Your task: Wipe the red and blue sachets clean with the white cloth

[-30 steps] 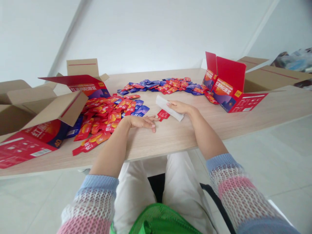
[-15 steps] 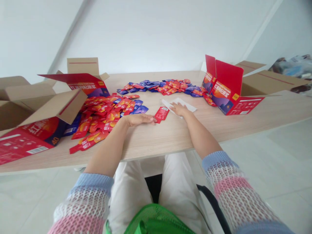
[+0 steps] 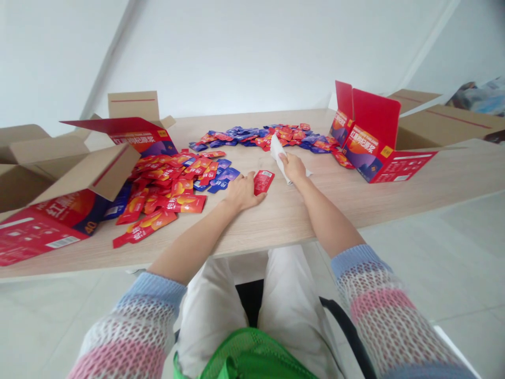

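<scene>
White paper [image 3: 278, 152] stood pinched upright in the right hand [image 3: 293, 166] — fingers clamped low on it, a light hold suiting something so limp — while the left hand [image 3: 243, 192] lay flat on the table [image 3: 315, 221], fingers apart, just beside a red sachet [image 3: 264, 182].

Two hands, the left hand [image 3: 242, 192] and the right hand [image 3: 292, 167], appear with one white paper sheet [image 3: 279, 155] and one loose red sachet [image 3: 263, 182]. Two heaps of sachets [image 3: 165, 189], too many to count, lie among three cardboard cartons [image 3: 437, 123] and three red printed boxes [image 3: 366, 147].
</scene>
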### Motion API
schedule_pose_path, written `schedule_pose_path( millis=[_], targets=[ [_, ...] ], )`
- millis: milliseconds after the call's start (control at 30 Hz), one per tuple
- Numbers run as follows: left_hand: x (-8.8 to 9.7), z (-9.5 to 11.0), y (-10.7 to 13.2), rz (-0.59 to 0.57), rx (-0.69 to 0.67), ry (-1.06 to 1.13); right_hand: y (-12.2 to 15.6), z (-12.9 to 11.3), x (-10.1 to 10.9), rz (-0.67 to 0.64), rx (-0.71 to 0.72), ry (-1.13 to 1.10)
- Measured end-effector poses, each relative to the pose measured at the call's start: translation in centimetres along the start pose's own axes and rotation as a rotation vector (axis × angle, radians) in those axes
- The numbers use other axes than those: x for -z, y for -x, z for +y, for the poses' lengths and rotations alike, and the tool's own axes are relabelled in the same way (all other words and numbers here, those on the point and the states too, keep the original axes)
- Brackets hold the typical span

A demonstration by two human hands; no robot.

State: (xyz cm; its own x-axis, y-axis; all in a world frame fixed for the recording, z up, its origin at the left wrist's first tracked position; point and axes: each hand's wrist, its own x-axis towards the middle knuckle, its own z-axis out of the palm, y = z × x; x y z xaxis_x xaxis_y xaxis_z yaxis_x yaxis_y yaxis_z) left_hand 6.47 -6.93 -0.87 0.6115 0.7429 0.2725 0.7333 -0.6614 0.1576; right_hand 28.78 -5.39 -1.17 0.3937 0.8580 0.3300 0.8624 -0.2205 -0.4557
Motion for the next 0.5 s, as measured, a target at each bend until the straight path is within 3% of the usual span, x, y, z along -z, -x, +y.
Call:
schedule_pose_path(
  millis=[167,333,400,500],
  targets=[
    [0.0,1.0,-0.4,-0.080,0.041,-0.043,0.2,-0.6,-0.3,-0.041,0.074,-0.027],
    [-0.1,-0.4,-1.1,0.006,0.258,0.050,0.4,-0.9,-0.2,-0.050,0.132,-0.049],
    [-0.3,-1.6,-1.4,0.014,0.335,0.193,0.5,-1.2,-0.1,-0.035,0.131,-0.059],
    [-0.6,-3.4,-1.9,-0.092,0.388,0.608,0.9,-2.0,0.2,-0.012,0.123,-0.083]
  ],
)
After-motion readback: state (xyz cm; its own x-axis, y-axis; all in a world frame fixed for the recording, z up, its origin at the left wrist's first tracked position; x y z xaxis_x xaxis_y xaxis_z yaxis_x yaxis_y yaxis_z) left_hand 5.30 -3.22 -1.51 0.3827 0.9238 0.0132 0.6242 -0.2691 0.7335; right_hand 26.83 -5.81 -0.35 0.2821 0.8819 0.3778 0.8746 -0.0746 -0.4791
